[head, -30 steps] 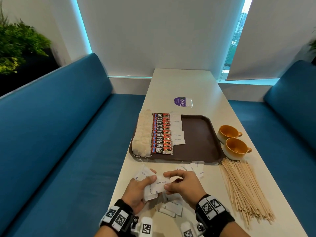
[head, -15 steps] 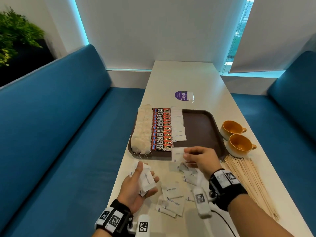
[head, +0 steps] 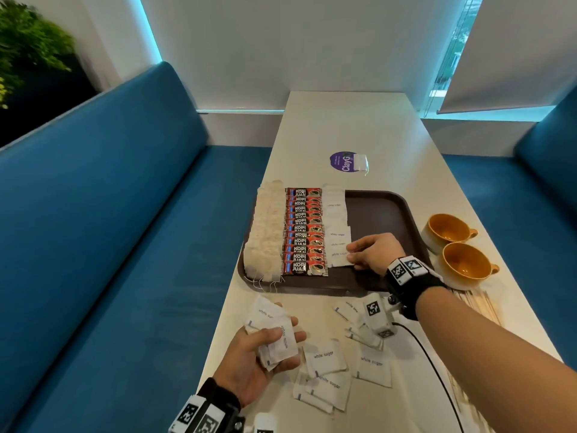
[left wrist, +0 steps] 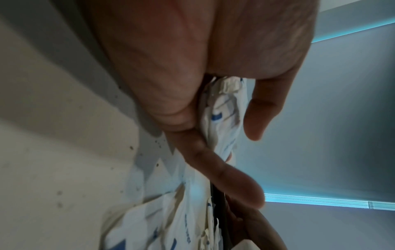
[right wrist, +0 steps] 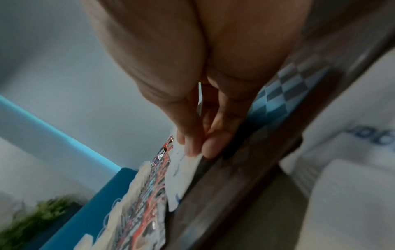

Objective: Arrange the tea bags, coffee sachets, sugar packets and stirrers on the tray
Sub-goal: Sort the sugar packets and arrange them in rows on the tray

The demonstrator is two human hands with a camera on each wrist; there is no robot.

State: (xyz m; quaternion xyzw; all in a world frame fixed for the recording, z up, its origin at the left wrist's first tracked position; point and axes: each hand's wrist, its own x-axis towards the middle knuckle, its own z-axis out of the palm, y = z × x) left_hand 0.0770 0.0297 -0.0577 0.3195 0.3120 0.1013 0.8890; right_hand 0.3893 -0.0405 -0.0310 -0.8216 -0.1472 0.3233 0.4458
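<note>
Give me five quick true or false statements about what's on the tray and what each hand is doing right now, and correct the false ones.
1. The right hand pinches a sugar packet on the tray. True.
2. The left hand is empty. False: it grips a bunch of sugar packets.
3. The coffee sachets lie between the tea bags and the sugar row. True.
4. The stirrers are on the tray. False: they lie on the table.
5. Both cups stand on the tray. False: they stand beside it.
</note>
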